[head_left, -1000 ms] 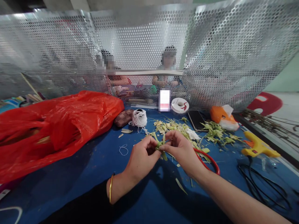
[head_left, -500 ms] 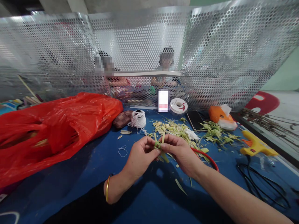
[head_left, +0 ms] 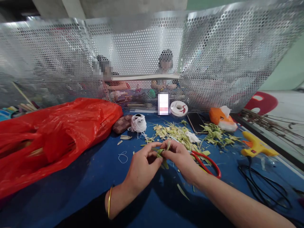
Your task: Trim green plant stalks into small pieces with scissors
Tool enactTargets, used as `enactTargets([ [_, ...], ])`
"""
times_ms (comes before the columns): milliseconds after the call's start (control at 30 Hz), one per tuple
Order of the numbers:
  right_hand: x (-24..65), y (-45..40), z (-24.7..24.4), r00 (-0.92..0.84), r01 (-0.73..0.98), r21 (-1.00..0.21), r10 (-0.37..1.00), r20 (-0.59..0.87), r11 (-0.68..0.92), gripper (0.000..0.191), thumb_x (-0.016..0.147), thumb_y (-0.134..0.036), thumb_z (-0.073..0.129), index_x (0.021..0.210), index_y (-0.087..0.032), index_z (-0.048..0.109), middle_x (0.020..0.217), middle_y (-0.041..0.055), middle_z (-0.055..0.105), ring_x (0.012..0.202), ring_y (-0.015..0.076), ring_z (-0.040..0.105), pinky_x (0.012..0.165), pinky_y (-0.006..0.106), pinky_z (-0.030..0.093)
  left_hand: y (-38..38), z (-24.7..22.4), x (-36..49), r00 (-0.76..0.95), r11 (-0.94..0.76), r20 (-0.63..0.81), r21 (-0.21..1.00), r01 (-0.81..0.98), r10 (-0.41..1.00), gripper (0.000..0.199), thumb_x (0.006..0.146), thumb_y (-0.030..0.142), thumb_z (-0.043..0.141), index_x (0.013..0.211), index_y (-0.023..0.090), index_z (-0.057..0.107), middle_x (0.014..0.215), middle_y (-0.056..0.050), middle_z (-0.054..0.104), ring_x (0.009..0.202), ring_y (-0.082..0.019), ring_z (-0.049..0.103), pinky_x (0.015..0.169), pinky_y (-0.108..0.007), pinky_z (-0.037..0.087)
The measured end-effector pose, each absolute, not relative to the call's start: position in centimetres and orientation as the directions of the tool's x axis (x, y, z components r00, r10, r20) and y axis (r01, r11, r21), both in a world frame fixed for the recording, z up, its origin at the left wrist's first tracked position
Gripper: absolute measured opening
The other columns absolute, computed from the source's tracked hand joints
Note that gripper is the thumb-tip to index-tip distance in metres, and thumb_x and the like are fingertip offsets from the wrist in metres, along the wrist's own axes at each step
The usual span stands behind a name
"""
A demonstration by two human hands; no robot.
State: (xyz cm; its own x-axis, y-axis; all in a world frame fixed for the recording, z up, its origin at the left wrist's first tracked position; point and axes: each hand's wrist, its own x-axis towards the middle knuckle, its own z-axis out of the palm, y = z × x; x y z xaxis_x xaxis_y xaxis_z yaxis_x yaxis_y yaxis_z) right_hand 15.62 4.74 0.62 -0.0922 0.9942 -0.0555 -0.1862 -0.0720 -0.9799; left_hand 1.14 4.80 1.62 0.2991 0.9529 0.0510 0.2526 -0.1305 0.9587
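Note:
Both hands meet above the middle of the blue table (head_left: 99, 177). Between their fingertips is a small piece of folded green leaf strips (head_left: 160, 153), with loose strip ends sticking up and down. My left hand (head_left: 143, 161) is closed on its left side, thumb and fingers pinching. From the other side my right hand (head_left: 178, 156) pinches the same piece; my fingers hide part of it. Red-handled scissors (head_left: 215, 167) lie partly under my right hand and wrist. Just beyond the hands spreads a heap of leaf scraps (head_left: 178, 131).
A red plastic bag (head_left: 78, 123) fills the left. Farther back are a checked pouch (head_left: 122, 123), white string (head_left: 138, 123), a ribbon spool (head_left: 178, 108), a phone (head_left: 196, 123) and a tissue pack (head_left: 222, 117). A yellow glue gun (head_left: 257, 145) with its cord lies right. Two people sit behind the perforated sheet (head_left: 142, 41).
My right hand has shifted and turned slightly around the leaf piece, whose strip ends now point differently. More of the red scissor handles shows. The whole view has shifted a little.

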Motion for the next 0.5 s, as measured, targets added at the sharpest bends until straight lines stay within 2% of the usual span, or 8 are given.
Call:
enactTargets([
  [100,15.7,4.8,0.6,-0.092,-0.197,-0.978,0.995,-0.048,-0.065,0.017,0.066,-0.026,0.071,0.071,-0.018,0.057,0.061,-0.0041,0.053,0.058,0.0113,0.046,0.058,0.026,0.036,4.8,1.7,1.1,0.295,-0.126,0.046,0.958,0.258,0.954,0.037,0.077,0.018,0.06,0.113,0.018,0.062,0.071,-0.001,0.069,0.065,-0.016,0.064,0.065,-0.027,0.049],
  [233,16.5,5.3,1.0,-0.135,-0.311,-0.948,0.99,-0.026,-0.068,0.02,0.07,-0.035,0.073,0.077,-0.019,0.062,0.067,-0.0019,0.058,0.064,0.0131,0.053,0.065,0.027,0.042,5.0,1.9,0.9,0.282,-0.127,0.064,0.969,0.21,0.957,0.031,0.077,0.021,0.061,0.107,0.019,0.067,0.08,-0.004,0.071,0.069,-0.017,0.064,0.065,-0.028,0.05],
  [333,17.2,5.9,1.0,-0.1,-0.334,-0.928,0.985,-0.143,-0.168,0.036,0.075,-0.053,0.066,0.08,-0.017,0.067,0.068,0.0001,0.062,0.061,0.0129,0.054,0.065,0.028,0.043,5.0,2.0,1.0,0.297,-0.101,0.039,0.975,0.197,0.954,0.029,0.076,0.022,0.062,0.104,0.018,0.069,0.077,-0.003,0.069,0.062,-0.015,0.06,0.061,-0.027,0.049],
  [433,17.8,6.4,0.8,-0.145,-0.217,-0.918,0.941,-0.306,-0.332,0.053,0.075,-0.067,0.06,0.07,-0.015,0.068,0.064,0.0024,0.063,0.058,0.013,0.053,0.06,0.027,0.04,4.8,2.1,1.1,0.398,-0.021,-0.042,0.988,0.154,0.917,0.031,0.073,0.022,0.063,0.103,0.016,0.07,0.075,-0.003,0.067,0.058,-0.013,0.056,0.059,-0.026,0.049],
  [500,18.0,6.5,0.5,-0.249,-0.125,-0.904,0.895,-0.371,-0.41,0.056,0.074,-0.069,0.06,0.063,-0.015,0.067,0.059,0.002,0.061,0.055,0.0127,0.052,0.057,0.027,0.038,4.5,2.1,1.2,0.479,0.009,-0.081,0.989,0.15,0.874,0.032,0.072,0.02,0.063,0.102,0.016,0.071,0.073,-0.002,0.066,0.057,-0.012,0.056,0.058,-0.026,0.049],
])
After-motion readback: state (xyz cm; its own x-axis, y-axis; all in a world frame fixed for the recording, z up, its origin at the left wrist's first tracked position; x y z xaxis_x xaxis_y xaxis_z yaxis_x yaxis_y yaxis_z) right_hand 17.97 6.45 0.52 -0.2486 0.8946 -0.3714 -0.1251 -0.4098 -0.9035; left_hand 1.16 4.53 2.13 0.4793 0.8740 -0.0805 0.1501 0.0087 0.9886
